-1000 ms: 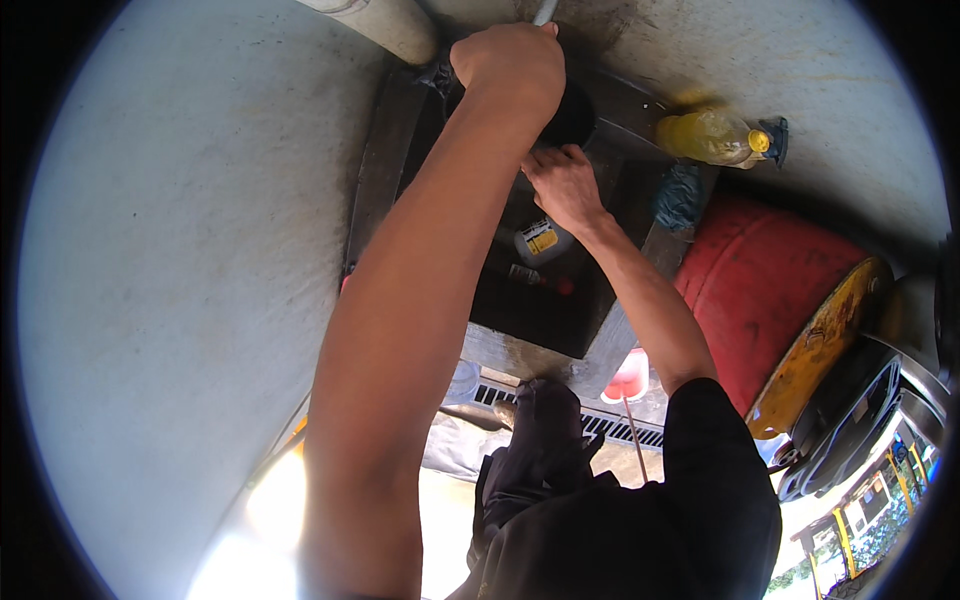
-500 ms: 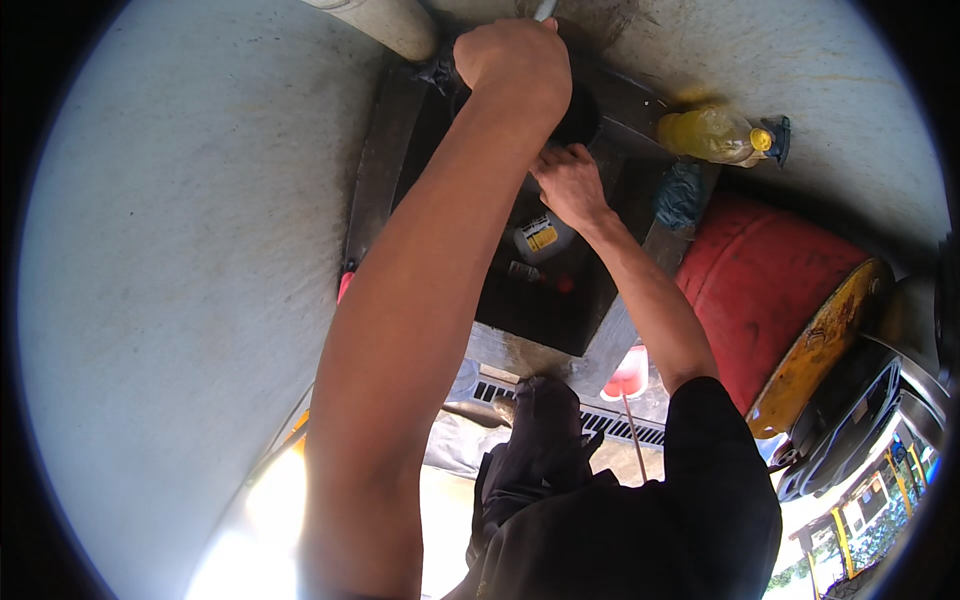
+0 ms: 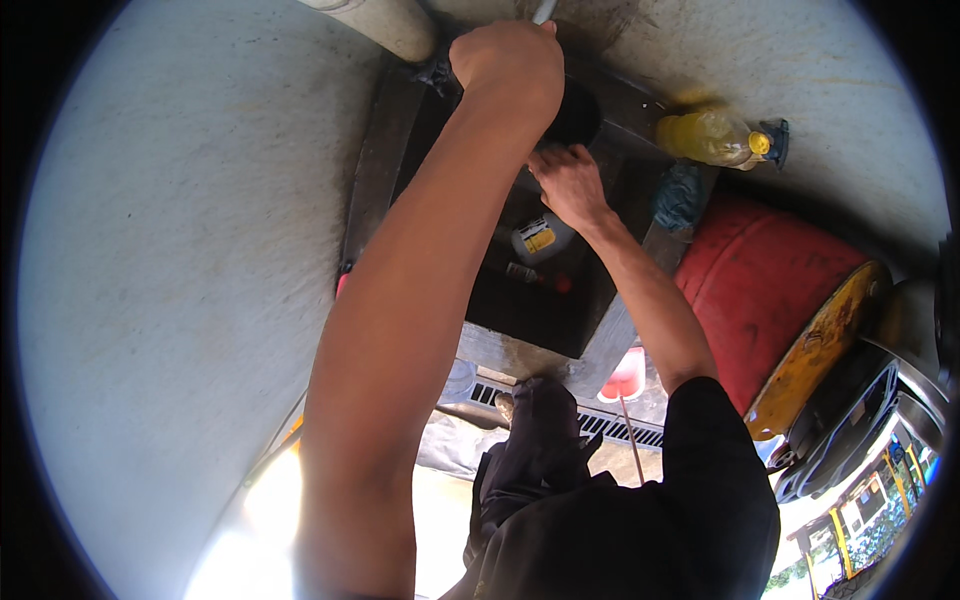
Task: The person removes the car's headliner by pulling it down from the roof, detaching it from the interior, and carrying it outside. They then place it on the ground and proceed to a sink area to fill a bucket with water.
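My left hand is closed at the far side of a dark rectangular basin, its back toward me. A pale rod sticks out beyond its fingers, which are mostly hidden. Under and beside that hand is a black round thing, perhaps a container, partly covered by my forearm. At its near edge my right hand has its fingers curled; what they pinch does not show. Inside the basin, nearer me, lie a grey bottle with a yellow label and a small dark bottle with a red cap.
A bottle of yellow liquid lies on the ledge at right, near a crumpled dark plastic bag. Beyond my right forearm is a red drum. A pale wall rises at left, with a thick pipe at the top.
My left hand and forearm have shifted slightly to the left. The right hand stays at the edge of the black round thing.
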Tool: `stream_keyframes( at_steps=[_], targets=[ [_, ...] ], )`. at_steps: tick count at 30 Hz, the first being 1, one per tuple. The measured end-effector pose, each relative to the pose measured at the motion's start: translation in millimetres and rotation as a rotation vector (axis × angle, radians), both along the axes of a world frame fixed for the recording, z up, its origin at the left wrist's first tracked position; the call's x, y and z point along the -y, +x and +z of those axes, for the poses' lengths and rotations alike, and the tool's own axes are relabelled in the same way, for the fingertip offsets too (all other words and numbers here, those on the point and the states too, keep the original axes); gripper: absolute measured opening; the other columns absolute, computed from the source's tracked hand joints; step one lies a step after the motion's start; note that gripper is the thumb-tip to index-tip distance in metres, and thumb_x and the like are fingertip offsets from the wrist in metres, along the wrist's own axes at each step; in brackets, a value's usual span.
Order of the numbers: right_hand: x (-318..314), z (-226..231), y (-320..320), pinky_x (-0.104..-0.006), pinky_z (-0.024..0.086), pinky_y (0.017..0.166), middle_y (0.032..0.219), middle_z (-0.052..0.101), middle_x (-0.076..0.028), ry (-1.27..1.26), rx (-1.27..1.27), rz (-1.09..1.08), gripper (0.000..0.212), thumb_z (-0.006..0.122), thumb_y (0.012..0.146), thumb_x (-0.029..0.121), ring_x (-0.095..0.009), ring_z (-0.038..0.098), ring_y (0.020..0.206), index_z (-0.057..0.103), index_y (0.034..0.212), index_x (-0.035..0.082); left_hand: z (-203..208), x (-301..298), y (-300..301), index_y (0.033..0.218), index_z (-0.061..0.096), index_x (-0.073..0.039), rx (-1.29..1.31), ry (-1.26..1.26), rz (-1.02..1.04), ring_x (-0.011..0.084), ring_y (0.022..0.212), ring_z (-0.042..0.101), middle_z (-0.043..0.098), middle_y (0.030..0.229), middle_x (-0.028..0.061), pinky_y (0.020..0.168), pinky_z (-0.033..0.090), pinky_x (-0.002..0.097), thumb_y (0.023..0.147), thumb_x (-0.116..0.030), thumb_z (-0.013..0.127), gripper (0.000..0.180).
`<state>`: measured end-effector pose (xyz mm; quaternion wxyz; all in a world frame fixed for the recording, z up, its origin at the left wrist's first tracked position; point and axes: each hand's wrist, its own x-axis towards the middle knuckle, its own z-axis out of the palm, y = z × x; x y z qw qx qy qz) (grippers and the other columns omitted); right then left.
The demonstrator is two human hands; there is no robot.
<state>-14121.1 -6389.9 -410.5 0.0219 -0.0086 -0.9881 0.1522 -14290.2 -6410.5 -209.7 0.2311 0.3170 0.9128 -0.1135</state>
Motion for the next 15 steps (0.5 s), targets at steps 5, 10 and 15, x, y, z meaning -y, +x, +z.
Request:
stream_keyframes(
  at_steps=[5,10,15],
  targets=[
    [-1.6,-4.4,2.6,-0.0414,0.049,0.091,0.098,0.075,-0.006,0.012,-0.021,0.006,0.039,0.079,0.075,0.006,-0.022,0.071,0.096,0.066,0.111,0.009,-3.5,3.4,1.2,0.119,0.076,-0.011,-0.051,0.093,0.005,0.0234,0.100,0.077,0.079,0.105,0.0040,0.079,0.059,0.0352,0.115,-0.029,0.035,0.045],
    [-1.8,-6.6,2.2,-0.0409,0.049,0.093,0.104,0.076,-0.007,0.014,-0.003,0.004,0.039,0.080,0.073,0.006,-0.022,0.071,0.098,0.067,0.110,0.008,-9.2,3.2,1.1,0.116,0.077,-0.011,-0.060,0.078,-0.010,0.0236,0.098,0.077,0.079,0.104,0.0045,0.079,0.059,0.0351,0.115,-0.031,0.034,0.047],
    [-1.7,-8.7,0.9,-0.0389,0.049,0.090,0.090,0.074,-0.005,0.030,-0.090,0.013,0.034,0.076,0.071,0.003,-0.021,0.072,0.092,0.067,0.103,0.010,-6.8,5.5,2.9,0.115,0.077,-0.011,-0.073,0.108,-0.031,0.0225,0.096,0.077,0.078,0.102,0.0034,0.077,0.059,0.0350,0.116,-0.032,0.032,0.049]
  ],
)
